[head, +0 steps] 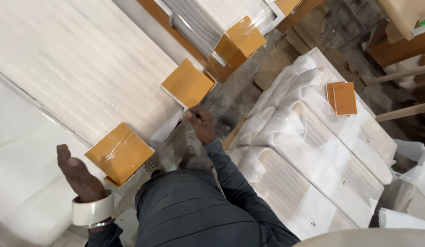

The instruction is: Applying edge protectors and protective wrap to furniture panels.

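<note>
A long pale wood-grain panel (80, 59) lies across the left, capped at its near corners with orange cardboard protectors wrapped in clear film. My left hand (75, 174) is flat and open beside the nearer orange corner cap (120, 153), with a roll of clear tape (92, 210) worn around the wrist. My right hand (201, 124) pinches the edge of clear film just below the farther orange corner cap (187, 83).
Several wrapped pale panels (313, 151) are stacked at right, with two loose orange corner pieces (342, 97) on top. Another wrapped panel with an orange corner (240, 39) lies at the top. Wooden frames and dusty floor show at upper right.
</note>
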